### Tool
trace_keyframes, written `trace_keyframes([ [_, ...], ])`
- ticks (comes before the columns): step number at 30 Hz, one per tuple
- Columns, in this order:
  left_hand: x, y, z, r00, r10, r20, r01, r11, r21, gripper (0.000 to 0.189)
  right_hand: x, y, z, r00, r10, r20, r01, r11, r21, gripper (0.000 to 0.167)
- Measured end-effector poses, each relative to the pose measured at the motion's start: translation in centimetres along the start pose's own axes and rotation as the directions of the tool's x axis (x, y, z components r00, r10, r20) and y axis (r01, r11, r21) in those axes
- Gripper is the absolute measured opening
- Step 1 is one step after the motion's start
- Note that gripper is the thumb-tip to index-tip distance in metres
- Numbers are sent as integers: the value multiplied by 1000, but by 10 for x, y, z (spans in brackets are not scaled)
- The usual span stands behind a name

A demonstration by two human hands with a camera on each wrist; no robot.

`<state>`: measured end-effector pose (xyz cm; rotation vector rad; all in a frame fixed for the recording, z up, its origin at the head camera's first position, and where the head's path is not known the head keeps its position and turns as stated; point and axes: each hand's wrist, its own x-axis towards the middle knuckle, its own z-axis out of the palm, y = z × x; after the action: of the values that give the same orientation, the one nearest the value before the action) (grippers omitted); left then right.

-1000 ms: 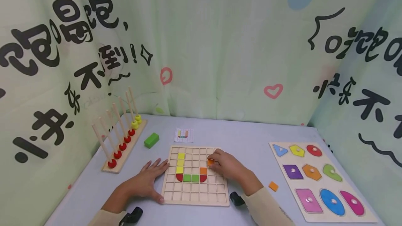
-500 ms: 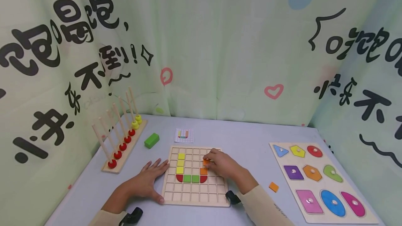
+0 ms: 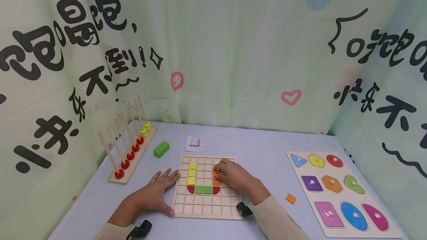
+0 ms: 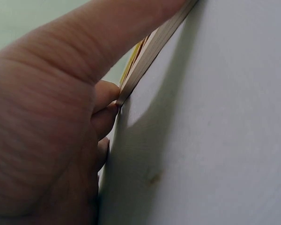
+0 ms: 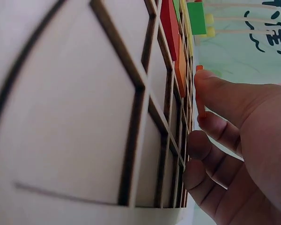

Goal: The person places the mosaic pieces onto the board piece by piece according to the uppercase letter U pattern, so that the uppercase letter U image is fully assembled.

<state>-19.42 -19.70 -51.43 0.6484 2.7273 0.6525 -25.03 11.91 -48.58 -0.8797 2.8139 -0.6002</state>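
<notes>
My right hand [image 3: 237,175] pinches an orange square tile [image 5: 200,96] between thumb and fingertip, over the right part of a wooden grid board [image 3: 207,210]. In the right wrist view the tile is just above the grid cells. Another orange tile [image 3: 216,182] lies in the board below it, above a red quarter-round piece [image 3: 216,189]. Green squares [image 3: 203,189] join this to a second red piece [image 3: 191,189] and a column of yellow squares [image 3: 192,173]. My left hand [image 3: 155,194] lies with fingers spread, thumb and fingertips at the board's left edge.
A small pattern card [image 3: 195,144] lies behind the board, with a green block [image 3: 161,149] to its left. A peg stand with beads [image 3: 130,155] is at far left. One loose orange tile [image 3: 291,198] and a shape puzzle board [image 3: 335,180] lie to the right.
My right hand has moved slightly left with the orange tile, which now lines up above the lower orange tile. My left hand has stayed at the board's edge.
</notes>
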Motion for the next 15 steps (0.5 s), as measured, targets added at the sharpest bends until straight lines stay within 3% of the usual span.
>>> trace_keyframes([
  [15, 0, 1, -1, 1000, 0, 6, 0, 1000, -5, 126, 3, 0, 6, 1000, 2, -3, -2, 1000, -18, 28],
])
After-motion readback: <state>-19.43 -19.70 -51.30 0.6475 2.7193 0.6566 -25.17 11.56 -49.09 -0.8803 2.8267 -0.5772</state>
